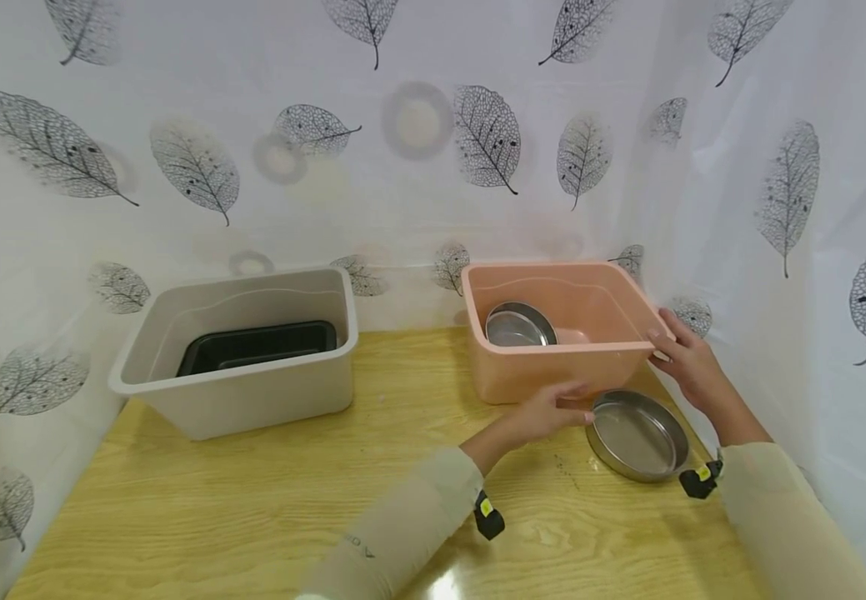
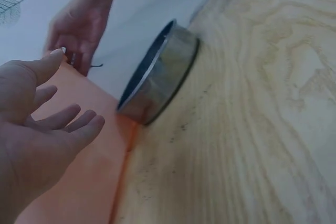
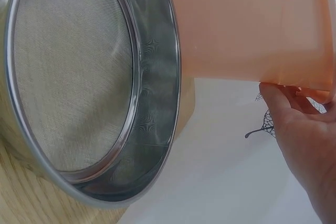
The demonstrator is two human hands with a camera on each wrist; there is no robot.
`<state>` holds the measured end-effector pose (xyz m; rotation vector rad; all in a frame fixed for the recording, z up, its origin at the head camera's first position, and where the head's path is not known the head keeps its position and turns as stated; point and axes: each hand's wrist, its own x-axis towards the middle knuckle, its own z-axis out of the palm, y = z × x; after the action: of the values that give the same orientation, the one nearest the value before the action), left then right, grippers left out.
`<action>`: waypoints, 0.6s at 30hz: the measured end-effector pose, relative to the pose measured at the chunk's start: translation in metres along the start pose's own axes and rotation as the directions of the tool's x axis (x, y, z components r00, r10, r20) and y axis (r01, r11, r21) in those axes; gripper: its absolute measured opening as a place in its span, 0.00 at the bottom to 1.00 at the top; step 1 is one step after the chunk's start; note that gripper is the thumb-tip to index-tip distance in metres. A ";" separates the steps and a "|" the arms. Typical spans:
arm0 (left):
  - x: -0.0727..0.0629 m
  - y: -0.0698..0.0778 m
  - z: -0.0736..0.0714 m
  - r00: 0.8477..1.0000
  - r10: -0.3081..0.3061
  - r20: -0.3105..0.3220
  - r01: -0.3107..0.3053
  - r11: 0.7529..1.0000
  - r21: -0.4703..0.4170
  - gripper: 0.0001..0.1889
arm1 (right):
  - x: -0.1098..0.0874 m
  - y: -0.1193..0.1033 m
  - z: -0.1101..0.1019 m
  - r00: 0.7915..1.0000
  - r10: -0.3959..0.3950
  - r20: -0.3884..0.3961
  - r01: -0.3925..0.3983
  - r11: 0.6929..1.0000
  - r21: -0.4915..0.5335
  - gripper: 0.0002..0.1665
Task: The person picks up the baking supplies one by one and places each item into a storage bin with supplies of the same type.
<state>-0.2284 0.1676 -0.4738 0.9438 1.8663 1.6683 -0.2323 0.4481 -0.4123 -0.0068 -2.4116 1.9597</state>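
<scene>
A round metal sieve [image 1: 638, 435] with a fine mesh bottom lies on the table at the front right corner of a pink plastic bin [image 1: 545, 375]. My right hand [image 1: 691, 367] grips the bin's right rim near that corner; the right wrist view shows its fingers at the edge. In front of the bin's wall, my left hand [image 1: 541, 417] holds nothing, its fingers loosely spread, with the thumb close to the sieve's left edge. Inside the bin a second, smaller round metal sieve [image 1: 517, 327] leans at the left end.
On the table's left side stands a grey-white plastic bin [image 1: 275, 396] with a black tray [image 1: 260, 343] inside. The wood-grain table [image 1: 252, 500] extends in front. A white curtain [image 1: 417, 208] with leaf prints hangs behind and along both sides.
</scene>
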 end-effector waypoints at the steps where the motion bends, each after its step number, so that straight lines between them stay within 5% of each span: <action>1: 0.001 -0.003 0.003 1.000 0.003 -0.001 -0.003 1.000 -0.006 0.33 | 0.000 0.000 0.000 1.000 -0.002 -0.003 0.002 1.000 -0.002 0.46; 11: 0.015 -0.033 0.024 0.996 -0.035 -0.086 0.043 0.995 0.088 0.30 | 0.000 0.000 -0.001 1.000 -0.003 0.001 0.003 1.000 0.030 0.46; 18: 0.018 -0.045 0.035 0.996 -0.035 -0.088 0.044 0.994 0.097 0.31 | -0.001 -0.001 0.000 1.000 0.001 -0.001 -0.001 1.000 -0.015 0.45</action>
<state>-0.2234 0.2031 -0.5215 0.8803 2.0278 1.6296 -0.2315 0.4480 -0.4116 -0.0088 -2.4260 1.9420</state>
